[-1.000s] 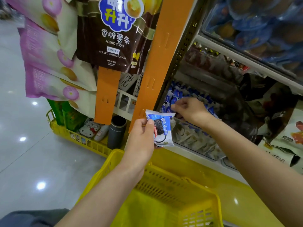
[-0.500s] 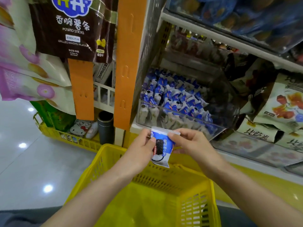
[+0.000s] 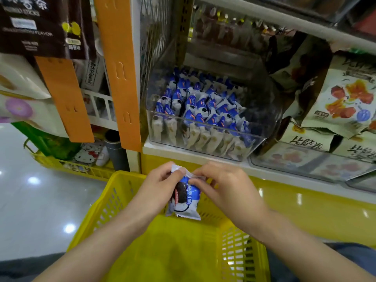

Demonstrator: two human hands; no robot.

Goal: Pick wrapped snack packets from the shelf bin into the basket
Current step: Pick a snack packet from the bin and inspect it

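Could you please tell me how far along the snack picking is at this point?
Done: nothing shows on the visible floor of the yellow basket. In hand: left hand and right hand both pinch a blue-white packet above it. Left: drop it in; the clear bin holds many more packets.

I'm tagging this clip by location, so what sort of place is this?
Most likely a shop's snack aisle: a clear shelf bin full of wrapped snack packets, hanging potato stick bags, and a yellow basket with one packet held over it.
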